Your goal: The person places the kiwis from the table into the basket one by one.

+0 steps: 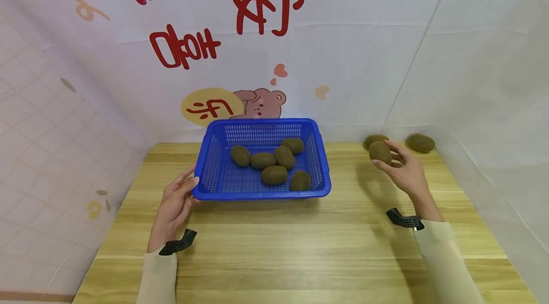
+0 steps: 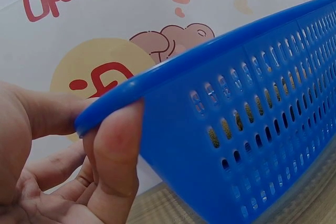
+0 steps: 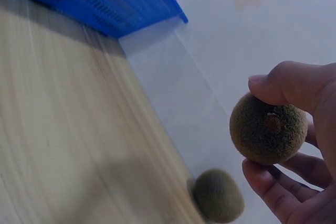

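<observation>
My left hand (image 1: 175, 199) grips the front left corner of a blue plastic basket (image 1: 261, 195), thumb and fingers pinching its rim in the left wrist view. Inside the basket lie several brown kiwis (image 1: 274, 175), mostly toward the middle and right. Over the right side of the table, my right hand (image 1: 407, 168) holds a kiwi (image 3: 269, 129) between thumb and fingertips, above the surface. Just behind it another kiwi (image 3: 218, 196) rests on the table, partly covered in the head view. One more kiwi (image 1: 421, 143) lies at the back right, beyond the hand.
The wooden table (image 1: 266, 251) meets a white printed cloth (image 1: 360, 65) along its back edge. The cloth also rises at both sides. Each wrist wears a black strap (image 1: 177, 243).
</observation>
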{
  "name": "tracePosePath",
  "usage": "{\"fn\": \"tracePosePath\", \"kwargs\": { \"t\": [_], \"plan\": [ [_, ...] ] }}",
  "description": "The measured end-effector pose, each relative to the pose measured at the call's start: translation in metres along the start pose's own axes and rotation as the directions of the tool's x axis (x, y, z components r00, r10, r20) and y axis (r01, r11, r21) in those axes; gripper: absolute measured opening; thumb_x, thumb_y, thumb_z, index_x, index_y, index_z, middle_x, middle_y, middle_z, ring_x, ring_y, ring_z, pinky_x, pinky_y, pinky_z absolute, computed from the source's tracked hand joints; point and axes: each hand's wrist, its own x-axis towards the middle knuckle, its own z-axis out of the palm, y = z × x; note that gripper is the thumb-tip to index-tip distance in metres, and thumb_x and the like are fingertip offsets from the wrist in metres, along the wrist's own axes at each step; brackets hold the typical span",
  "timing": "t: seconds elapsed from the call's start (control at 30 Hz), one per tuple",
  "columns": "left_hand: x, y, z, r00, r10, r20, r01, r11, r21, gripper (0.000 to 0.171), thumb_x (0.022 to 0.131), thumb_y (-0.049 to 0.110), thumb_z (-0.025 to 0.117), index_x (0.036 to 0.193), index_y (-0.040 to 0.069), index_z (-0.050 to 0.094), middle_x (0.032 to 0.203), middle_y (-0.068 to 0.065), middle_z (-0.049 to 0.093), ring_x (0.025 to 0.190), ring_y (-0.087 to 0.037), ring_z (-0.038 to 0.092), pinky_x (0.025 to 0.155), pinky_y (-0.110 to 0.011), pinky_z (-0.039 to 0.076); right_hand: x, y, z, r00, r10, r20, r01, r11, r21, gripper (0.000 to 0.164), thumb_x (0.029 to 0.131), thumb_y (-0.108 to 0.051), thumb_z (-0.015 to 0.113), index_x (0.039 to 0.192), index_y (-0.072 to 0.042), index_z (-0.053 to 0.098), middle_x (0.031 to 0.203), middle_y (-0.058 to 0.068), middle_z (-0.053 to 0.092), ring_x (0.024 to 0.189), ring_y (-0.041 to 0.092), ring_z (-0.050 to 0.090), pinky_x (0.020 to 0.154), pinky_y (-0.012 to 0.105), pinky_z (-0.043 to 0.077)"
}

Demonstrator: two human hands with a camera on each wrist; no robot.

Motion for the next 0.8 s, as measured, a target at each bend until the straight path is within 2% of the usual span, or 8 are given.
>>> {"fn": "tracePosePath", "kwargs": {
  "t": [0.27, 0.43, 0.8],
  "plan": [
    [0.000, 0.000, -0.001, 1.000, -0.001, 0.009, 0.001, 1.000, 0.004, 0.068, 0.104, 0.008, 0.059, 0.162, 0.004, 0.023, 0.104, -0.004, 0.075, 0.075, -0.012, 0.073, 0.062, -0.021, 0.061, 0.001, -0.021, 0.006, 0.999, -0.040, 0.028, 0.039, 0.999, 0.028, 0.077, 0.091, -0.042, 0.078, 0.157, -0.027, 0.043, 0.153, 0.016, 0.050, 0.124, 0.037, 0.061, 0.075, 0.010, 0.053],
    [0.000, 0.001, 0.000, 1.000, -0.006, 0.005, 0.006, 1.000, 0.005, 0.070, 0.103, 0.008, 0.060, 0.162, 0.004, 0.023, 0.104, -0.004, 0.074, 0.076, -0.012, 0.073, 0.061, -0.020, 0.061, 0.001, -0.034, 0.010, 0.995, -0.087, 0.044, 0.084, 0.995, 0.058, 0.075, 0.091, -0.035, 0.079, 0.157, -0.023, 0.044, 0.144, 0.021, 0.056, 0.120, 0.037, 0.062, 0.076, 0.010, 0.055],
    [0.001, 0.000, 0.000, 1.000, -0.005, -0.010, 0.005, 1.000, -0.009, 0.068, 0.103, 0.007, 0.061, 0.161, 0.005, 0.027, 0.102, -0.005, 0.074, 0.074, -0.012, 0.073, 0.060, -0.020, 0.061, 0.006, -0.059, 0.021, 0.986, -0.154, 0.066, 0.152, 0.988, 0.038, 0.072, 0.090, -0.038, 0.080, 0.154, -0.026, 0.048, 0.143, 0.014, 0.059, 0.122, 0.036, 0.064, 0.084, 0.013, 0.051]
  ]
}}
